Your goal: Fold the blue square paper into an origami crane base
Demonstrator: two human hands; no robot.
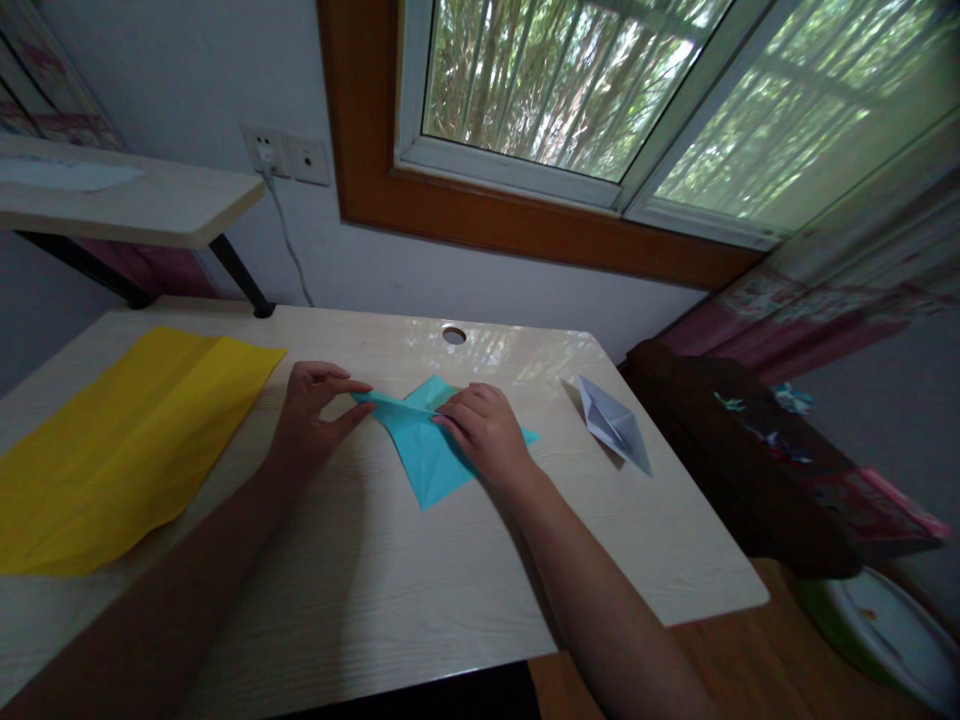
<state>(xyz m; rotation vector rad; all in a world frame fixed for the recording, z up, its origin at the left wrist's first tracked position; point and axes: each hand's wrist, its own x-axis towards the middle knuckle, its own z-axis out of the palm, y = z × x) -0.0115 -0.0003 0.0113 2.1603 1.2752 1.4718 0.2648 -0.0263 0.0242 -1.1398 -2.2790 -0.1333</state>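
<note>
A folded turquoise paper (429, 450) lies flat near the middle of the pale wood-grain worktop (390, 590), a little toward the far edge. The person's left hand (311, 415) sits at the paper's left tip; its thumb and forefinger are pinched on that narrow point, while the other fingers curl loosely above the worktop. The right hand (486, 432) lies palm down on top of the paper's right half, fingers stretched out flat and pressing along a raised crease that runs leftward toward the other hand; it grasps nothing, only holds the sheet down. Both forearms come in from the near edge of the worktop.

To the left, well apart from the hands, a large yellow sheet (120, 445) with lengthwise creases lies spread on the worktop. To the right of the right hand rests a small pale grey folded paper figure (615, 422), pointed at its near end. A round cable hole (454, 334) shows near the far edge, just beyond the turquoise paper. Behind the worktop is a wall with a socket (285, 155) and a window (600, 90) with a wooden frame; a dark bag (720, 450) lies off the right end.
</note>
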